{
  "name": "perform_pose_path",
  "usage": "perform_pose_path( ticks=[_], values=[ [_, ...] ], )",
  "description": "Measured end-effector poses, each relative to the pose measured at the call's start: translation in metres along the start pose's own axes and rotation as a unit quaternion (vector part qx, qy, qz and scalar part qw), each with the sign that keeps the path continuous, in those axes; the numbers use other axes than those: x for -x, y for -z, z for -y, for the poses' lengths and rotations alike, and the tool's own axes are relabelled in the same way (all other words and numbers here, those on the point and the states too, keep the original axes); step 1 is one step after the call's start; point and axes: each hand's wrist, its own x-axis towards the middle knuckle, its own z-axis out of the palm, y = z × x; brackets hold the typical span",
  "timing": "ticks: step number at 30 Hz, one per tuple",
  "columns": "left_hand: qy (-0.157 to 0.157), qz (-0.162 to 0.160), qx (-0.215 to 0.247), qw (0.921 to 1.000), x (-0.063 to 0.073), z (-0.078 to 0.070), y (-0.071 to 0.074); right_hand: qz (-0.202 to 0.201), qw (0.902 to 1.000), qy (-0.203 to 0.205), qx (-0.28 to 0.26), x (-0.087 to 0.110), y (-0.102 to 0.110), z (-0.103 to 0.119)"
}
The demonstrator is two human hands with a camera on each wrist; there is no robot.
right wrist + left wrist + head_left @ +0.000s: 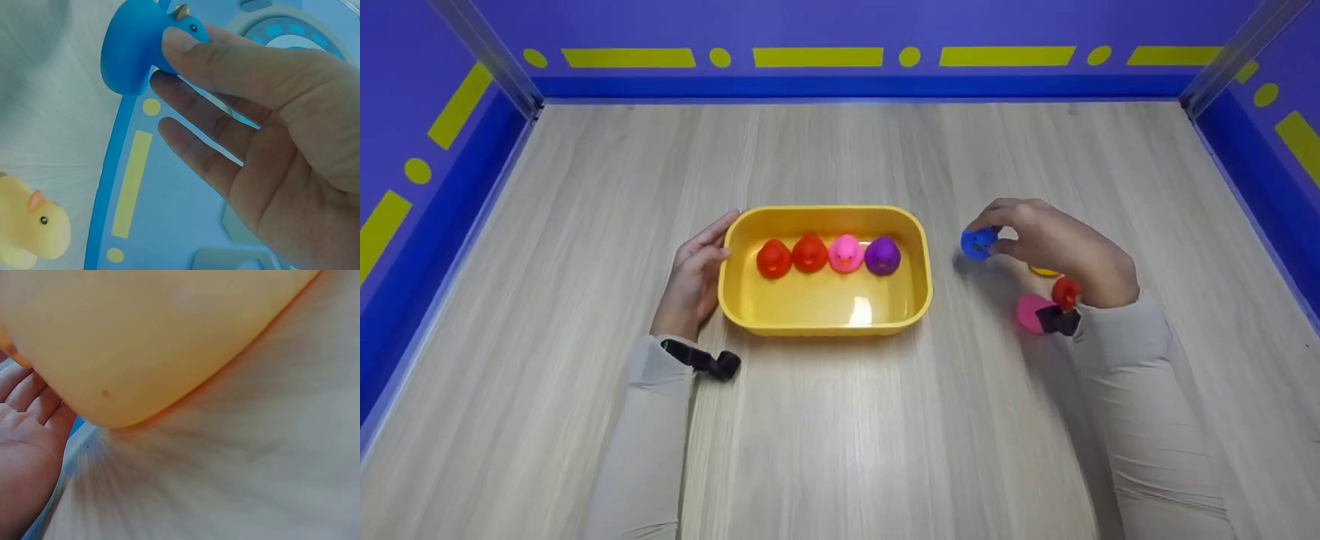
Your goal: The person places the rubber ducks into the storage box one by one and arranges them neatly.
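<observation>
My right hand (1054, 244) pinches a blue rubber duck (978, 244) between thumb and fingertips, to the right of a yellow plastic box (825, 322). In the right wrist view the thumb lies over the duck's head, while the lower fingers stretch out below it. My left hand (696, 271) holds the box at its left end, thumb at the rim and fingers along the outer wall. Inside the box, two red ducks (774, 259), a pink duck (846, 253) and a purple duck (883, 256) stand in a row.
Under and beside my right wrist are a mostly hidden yellow duck (1043, 271), a red duck (1066, 291) and a deep pink duck (1032, 313). Blue walls (855, 86) with yellow marks border the wood-grain table (840, 420) at the back and sides.
</observation>
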Motion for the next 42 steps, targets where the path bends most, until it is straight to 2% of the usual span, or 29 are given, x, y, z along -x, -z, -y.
perform_pose_path(
  ticks=[10,21,42],
  values=[
    [0.003,-0.015,-0.003,0.9999,0.001,0.0,0.0,-0.012,0.9986,0.043,0.027,-0.007,0.007,0.011],
    [-0.001,-0.012,0.005,0.9999,0.0,0.002,0.001,-0.018,0.9982,0.055,0.013,-0.012,0.013,0.023],
    [0.001,-0.011,-0.015,0.9998,0.0,0.0,-0.001,-0.022,0.9956,0.087,0.028,-0.025,0.018,0.047]
  ],
)
